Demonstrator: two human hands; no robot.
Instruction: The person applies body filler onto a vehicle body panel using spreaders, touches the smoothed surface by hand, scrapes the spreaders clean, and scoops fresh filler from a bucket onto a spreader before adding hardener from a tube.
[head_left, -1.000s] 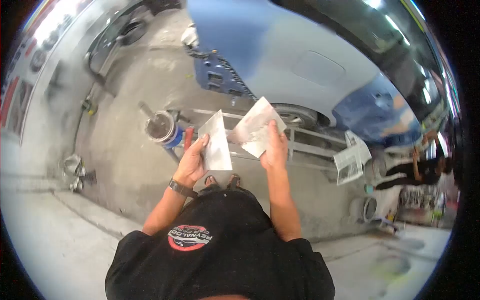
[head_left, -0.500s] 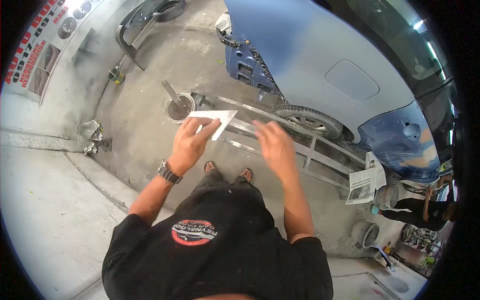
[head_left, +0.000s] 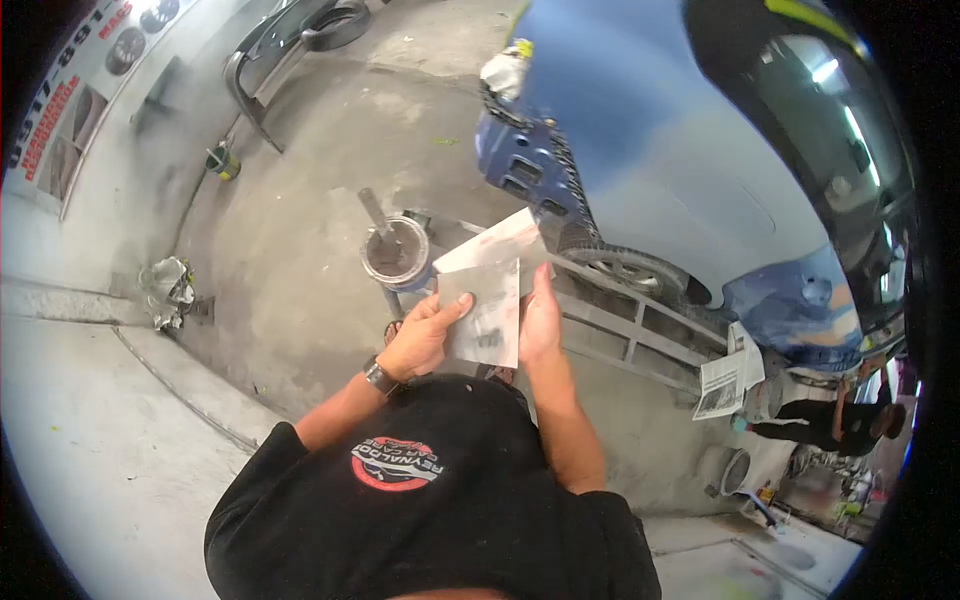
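Note:
My left hand grips a thin grey square sheet by its left edge, with the thumb flat on its smudged face. Behind the sheet, a whitish flat piece with reddish smears slants up to the right. My right hand is closed at that piece's lower right end, beside the grey sheet's right edge; its fingers are mostly hidden. Just beyond my left hand stands an open can of dark grey paste, a flat stick leaning in it.
A blue and grey car body fills the right side, its wheel behind a metal frame. Newspaper hangs at the frame's end. Another person is at far right. A bumper and small bucket lie left.
The flat piece in my left hand has turned to show a grey face. My right hand has moved in beside it, and a second, whitish piece now shows. The view has shifted slightly.

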